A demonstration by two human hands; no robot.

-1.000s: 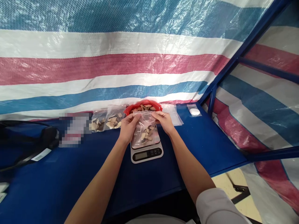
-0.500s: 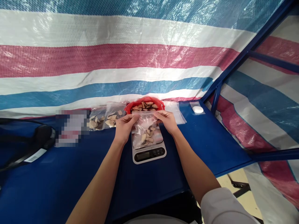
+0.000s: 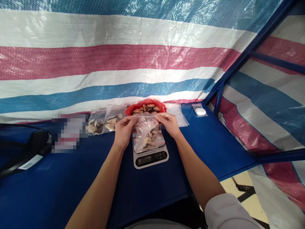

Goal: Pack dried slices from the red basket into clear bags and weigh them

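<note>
A clear zip bag (image 3: 140,130) with several pale brown dried slices (image 3: 149,140) in its lower part lies over the digital scale (image 3: 151,160). My left hand (image 3: 124,128) pinches the bag's upper left corner between thumb and fingers. At the upper right corner, my right hand (image 3: 168,123) grips it the same way. The scale's dark display faces me, and most of its platform is hidden under the bag. Right behind the bag sits a red plastic bag (image 3: 130,109), open at the top and full of similar dried pieces (image 3: 146,108).
Two filled clear bags, a nearer one (image 3: 111,120) and one farther left (image 3: 95,125), lie left of the red bag. Flat clear bags (image 3: 177,114) and a small packet with a white object (image 3: 200,111) lie right. Black straps (image 3: 38,143) rest far left. Striped sheeting (image 3: 119,57) walls the blue table (image 3: 205,143).
The view has shifted slightly, so everything on the table sits a little farther left. Both hands keep hold of the zip bag's top corners over the scale.
</note>
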